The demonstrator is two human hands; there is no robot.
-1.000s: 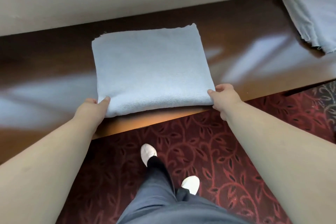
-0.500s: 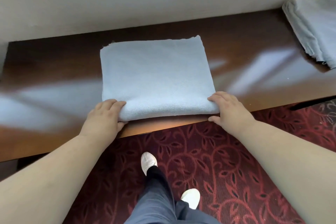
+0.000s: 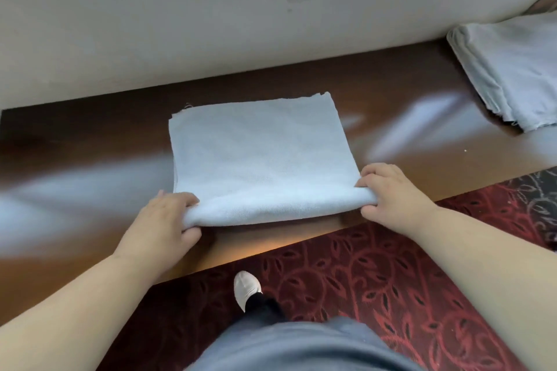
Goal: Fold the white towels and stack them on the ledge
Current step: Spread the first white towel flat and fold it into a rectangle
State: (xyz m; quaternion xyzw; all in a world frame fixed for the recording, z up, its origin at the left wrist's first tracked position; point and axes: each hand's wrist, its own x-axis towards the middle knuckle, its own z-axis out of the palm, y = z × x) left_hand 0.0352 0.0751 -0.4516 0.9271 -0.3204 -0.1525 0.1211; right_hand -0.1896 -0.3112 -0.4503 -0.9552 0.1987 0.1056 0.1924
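**Both hands on the folded towel**

On the dark wooden ledge (image 3: 407, 105), a folded white towel (image 3: 259, 156) lies flat. The left hand (image 3: 164, 220) pinches its near-left corner, the right hand (image 3: 391, 193) its near-right corner, thumbs beneath the rolled front edge. More white towels (image 3: 512, 75) lie far right.

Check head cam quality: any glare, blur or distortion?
Head view: broad whitish glare streaks on the glossy wooden ledge; folded towel reads bluish, texture soft; towel pile at right edge slightly smeared; wide-angle bends the ledge line; wall evenly lit.
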